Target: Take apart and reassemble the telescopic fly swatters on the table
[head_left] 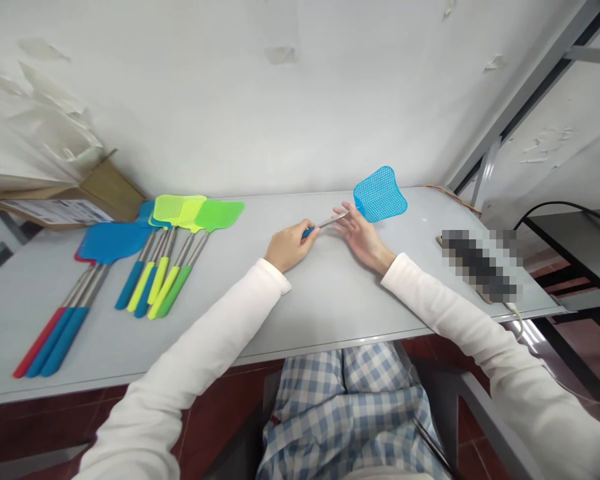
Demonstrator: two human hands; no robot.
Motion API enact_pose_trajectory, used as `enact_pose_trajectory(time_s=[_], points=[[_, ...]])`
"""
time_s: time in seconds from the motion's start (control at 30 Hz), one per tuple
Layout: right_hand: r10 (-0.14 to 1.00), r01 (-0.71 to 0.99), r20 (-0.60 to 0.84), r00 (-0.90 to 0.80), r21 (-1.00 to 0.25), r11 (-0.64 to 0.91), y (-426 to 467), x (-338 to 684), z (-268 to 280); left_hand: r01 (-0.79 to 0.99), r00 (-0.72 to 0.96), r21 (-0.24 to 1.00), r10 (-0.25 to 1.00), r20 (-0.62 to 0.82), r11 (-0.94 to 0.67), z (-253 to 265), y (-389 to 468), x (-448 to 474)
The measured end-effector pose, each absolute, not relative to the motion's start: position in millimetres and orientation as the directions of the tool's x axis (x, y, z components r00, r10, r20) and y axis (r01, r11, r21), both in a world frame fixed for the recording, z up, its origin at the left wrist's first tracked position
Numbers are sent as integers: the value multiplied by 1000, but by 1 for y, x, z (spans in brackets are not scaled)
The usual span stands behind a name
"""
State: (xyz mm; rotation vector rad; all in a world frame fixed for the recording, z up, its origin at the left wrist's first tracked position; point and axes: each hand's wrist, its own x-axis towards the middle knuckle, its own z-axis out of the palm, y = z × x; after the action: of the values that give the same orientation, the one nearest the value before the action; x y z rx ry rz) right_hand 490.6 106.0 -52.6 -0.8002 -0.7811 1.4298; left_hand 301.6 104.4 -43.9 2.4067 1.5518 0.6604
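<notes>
A blue fly swatter (381, 194) with a thin metal shaft is held above the table, its meshed head pointing up and to the right. My left hand (291, 245) is closed round its blue handle. Near the head, my right hand (359, 233) has its fingers apart beside the upper shaft; whether they touch it is hard to make out. To the left lie several more swatters: a group with yellow-green and green heads (220, 215), and another with a large blue head (113, 241) over a red one.
The grey table (310, 307) stands against a white wall. At its back left is an open cardboard box (103, 190). On the right lies a blurred phone-like object (480, 267) with a white cable (517, 320). A metal frame (517, 100) rises at the right.
</notes>
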Motion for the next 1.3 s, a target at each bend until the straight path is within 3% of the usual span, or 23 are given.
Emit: enact_pose_trajectory(time_s=[0.23,0.37,0.6,1.1,1.3], points=[[997,-428,62,48,-900,77,103,493,-48,776,386,445,895,224,-446,-39,95,311],[993,-390,106,51,-913,118,98,486,-50,818,401,372,899,177,-439,-39,94,312],[989,-446,14,149,-891,79,127,484,-58,886,389,187,900,198,-424,-38,115,308],[976,-474,18,216,-872,121,163,559,-16,943,304,85,937,171,-322,-14,112,243],[961,-409,8,276,-904,125,183,610,-6,971,234,4,958,169,-238,-6,101,197]])
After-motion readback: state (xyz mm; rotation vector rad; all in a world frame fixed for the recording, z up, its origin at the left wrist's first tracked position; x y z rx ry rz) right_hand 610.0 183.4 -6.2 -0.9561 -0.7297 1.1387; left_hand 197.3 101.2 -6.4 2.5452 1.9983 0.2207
